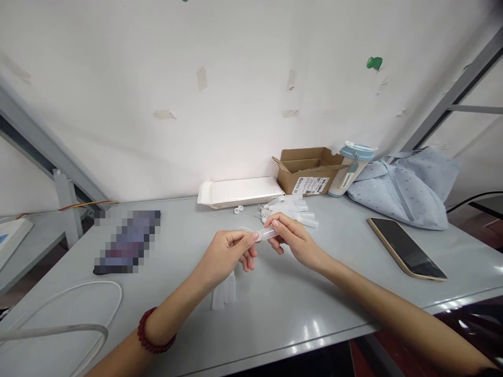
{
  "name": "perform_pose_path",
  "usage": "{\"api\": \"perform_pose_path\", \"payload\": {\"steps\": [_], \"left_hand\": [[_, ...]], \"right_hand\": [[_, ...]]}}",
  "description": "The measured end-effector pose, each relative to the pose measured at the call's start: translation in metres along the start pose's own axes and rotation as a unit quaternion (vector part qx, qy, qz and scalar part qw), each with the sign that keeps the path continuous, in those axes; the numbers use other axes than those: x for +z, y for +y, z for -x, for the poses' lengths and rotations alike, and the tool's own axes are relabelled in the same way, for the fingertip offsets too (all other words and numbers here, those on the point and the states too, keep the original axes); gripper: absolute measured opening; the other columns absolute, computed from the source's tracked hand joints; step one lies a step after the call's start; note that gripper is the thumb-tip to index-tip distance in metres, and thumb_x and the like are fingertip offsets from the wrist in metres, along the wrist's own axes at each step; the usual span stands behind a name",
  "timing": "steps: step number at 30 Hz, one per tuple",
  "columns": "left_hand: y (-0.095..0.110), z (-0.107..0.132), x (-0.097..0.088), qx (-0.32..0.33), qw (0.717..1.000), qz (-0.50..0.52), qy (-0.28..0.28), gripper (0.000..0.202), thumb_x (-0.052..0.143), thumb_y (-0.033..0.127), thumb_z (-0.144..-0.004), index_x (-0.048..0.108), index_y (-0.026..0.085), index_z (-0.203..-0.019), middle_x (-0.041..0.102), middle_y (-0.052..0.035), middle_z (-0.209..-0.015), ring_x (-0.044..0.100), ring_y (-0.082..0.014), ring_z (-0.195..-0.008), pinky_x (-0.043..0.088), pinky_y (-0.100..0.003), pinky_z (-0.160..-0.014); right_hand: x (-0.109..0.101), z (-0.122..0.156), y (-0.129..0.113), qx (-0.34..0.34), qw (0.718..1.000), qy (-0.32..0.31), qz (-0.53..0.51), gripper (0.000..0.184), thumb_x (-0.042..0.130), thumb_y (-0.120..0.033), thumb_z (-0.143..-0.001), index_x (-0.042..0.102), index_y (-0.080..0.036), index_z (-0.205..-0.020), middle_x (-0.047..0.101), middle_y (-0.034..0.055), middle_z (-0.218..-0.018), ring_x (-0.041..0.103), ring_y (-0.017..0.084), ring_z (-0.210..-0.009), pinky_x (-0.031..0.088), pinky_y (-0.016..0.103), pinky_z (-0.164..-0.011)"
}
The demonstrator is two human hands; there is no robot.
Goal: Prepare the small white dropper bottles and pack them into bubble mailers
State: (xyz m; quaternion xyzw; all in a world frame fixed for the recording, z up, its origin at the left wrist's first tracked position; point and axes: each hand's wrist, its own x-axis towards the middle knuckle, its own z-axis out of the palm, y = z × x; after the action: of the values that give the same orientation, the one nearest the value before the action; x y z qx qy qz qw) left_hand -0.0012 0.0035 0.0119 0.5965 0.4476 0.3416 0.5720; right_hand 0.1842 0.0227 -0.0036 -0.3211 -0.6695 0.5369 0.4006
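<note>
Grey table (283, 309), translucent tubes (302, 208), carton (308, 177), phone (406, 248)

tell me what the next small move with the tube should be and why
Probably hold the translucent tube steady in the right hand and press gently on its end with the left hand: the right pinches the body while the left grips that end. The left fingers hide whether a cap sits there, so that's a guess.

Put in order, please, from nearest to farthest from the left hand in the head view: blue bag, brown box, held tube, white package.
From the left hand:
1. Held tube: in its grasp.
2. White package: almost straight ahead.
3. Brown box: ahead and right.
4. Blue bag: far right.
</note>
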Motion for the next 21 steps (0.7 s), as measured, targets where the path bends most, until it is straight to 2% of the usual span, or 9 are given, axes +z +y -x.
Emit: {"api": "perform_pose_path", "payload": {"steps": [2,4,7,9,11,12,14,18,21], "left_hand": [[-0.001,0.000,-0.001,0.007,1.000,0.002,-0.008,0.030,0.057,0.039,-0.081,0.062,0.015,-0.064,0.058,0.0002,-0.054,0.056,-0.0112,-0.050,0.047,-0.022,-0.051],[-0.003,0.001,-0.001,0.032,0.999,-0.030,0.013,0.022,0.059,0.035,-0.080,0.066,0.015,-0.073,0.062,-0.0004,-0.059,0.057,-0.0113,-0.053,0.048,-0.022,-0.054],[-0.009,0.003,0.003,0.103,0.986,-0.098,0.091,0.016,0.060,0.030,-0.079,0.069,0.017,-0.083,0.068,-0.0029,-0.073,0.060,-0.0127,-0.060,0.050,-0.024,-0.059],[-0.013,0.004,0.007,0.172,0.963,-0.146,0.146,0.013,0.061,0.028,-0.078,0.069,0.018,-0.081,0.070,-0.0055,-0.085,0.062,-0.0150,-0.069,0.052,-0.026,-0.066],[-0.014,0.004,0.009,0.219,0.943,-0.177,0.175,0.012,0.062,0.026,-0.077,0.069,0.018,-0.079,0.070,-0.0070,-0.092,0.063,-0.0171,-0.077,0.052,-0.028,-0.071],[-0.013,0.005,0.010,0.219,0.943,-0.178,0.175,0.012,0.062,0.027,-0.077,0.069,0.018,-0.079,0.070,-0.0070,-0.093,0.063,-0.0175,-0.079,0.052,-0.028,-0.072],[-0.010,0.004,0.009,0.167,0.962,-0.152,0.152,0.017,0.061,0.032,-0.078,0.069,0.018,-0.079,0.070,-0.0059,-0.088,0.063,-0.0168,-0.074,0.052,-0.027,-0.068],[-0.003,0.002,0.003,0.029,0.995,-0.074,0.059,0.039,0.049,0.047,-0.084,0.064,0.015,-0.069,0.064,-0.0028,-0.064,0.060,-0.0137,-0.057,0.049,-0.026,-0.057],[-0.002,0.001,0.002,-0.008,1.000,-0.015,0.025,0.042,0.050,0.050,-0.083,0.063,0.013,-0.068,0.058,-0.0005,-0.058,0.057,-0.0117,-0.051,0.046,-0.024,-0.053]], "right_hand": [[-0.001,0.000,0.000,-0.006,1.000,-0.008,0.016,0.028,0.035,-0.043,-0.094,0.047,-0.019,-0.090,0.043,-0.0055,-0.058,0.041,0.009,-0.052,0.035,0.025,-0.054],[-0.001,-0.001,0.001,-0.004,0.999,-0.007,0.037,0.029,0.036,-0.045,-0.093,0.048,-0.018,-0.091,0.042,-0.0057,-0.058,0.041,0.009,-0.052,0.035,0.025,-0.054],[-0.001,-0.001,0.000,0.010,0.999,-0.005,0.043,0.030,0.036,-0.047,-0.093,0.047,-0.018,-0.092,0.040,-0.0069,-0.055,0.040,0.008,-0.050,0.034,0.024,-0.053],[-0.001,-0.002,0.000,0.015,0.999,-0.007,0.031,0.031,0.036,-0.047,-0.092,0.046,-0.018,-0.092,0.039,-0.0072,-0.055,0.040,0.008,-0.049,0.034,0.024,-0.052],[-0.001,-0.001,-0.001,0.015,1.000,-0.007,0.022,0.030,0.035,-0.047,-0.092,0.047,-0.018,-0.092,0.040,-0.0071,-0.055,0.040,0.009,-0.049,0.034,0.024,-0.052],[-0.001,-0.001,-0.002,0.014,1.000,-0.006,0.021,0.030,0.035,-0.046,-0.093,0.047,-0.018,-0.092,0.040,-0.0069,-0.055,0.041,0.009,-0.050,0.034,0.024,-0.053],[-0.001,-0.001,-0.003,0.010,1.000,0.000,0.021,0.029,0.035,-0.045,-0.093,0.047,-0.018,-0.092,0.041,-0.0064,-0.056,0.041,0.009,-0.051,0.034,0.025,-0.054],[0.000,0.001,-0.003,-0.002,1.000,0.003,0.025,0.029,0.035,-0.044,-0.094,0.048,-0.018,-0.094,0.043,-0.0053,-0.058,0.042,0.009,-0.053,0.036,0.025,-0.055],[-0.001,0.002,-0.002,-0.009,0.999,-0.004,0.039,0.029,0.034,-0.044,-0.094,0.049,-0.019,-0.096,0.045,-0.0045,-0.061,0.043,0.009,-0.054,0.038,0.026,-0.056]]}}
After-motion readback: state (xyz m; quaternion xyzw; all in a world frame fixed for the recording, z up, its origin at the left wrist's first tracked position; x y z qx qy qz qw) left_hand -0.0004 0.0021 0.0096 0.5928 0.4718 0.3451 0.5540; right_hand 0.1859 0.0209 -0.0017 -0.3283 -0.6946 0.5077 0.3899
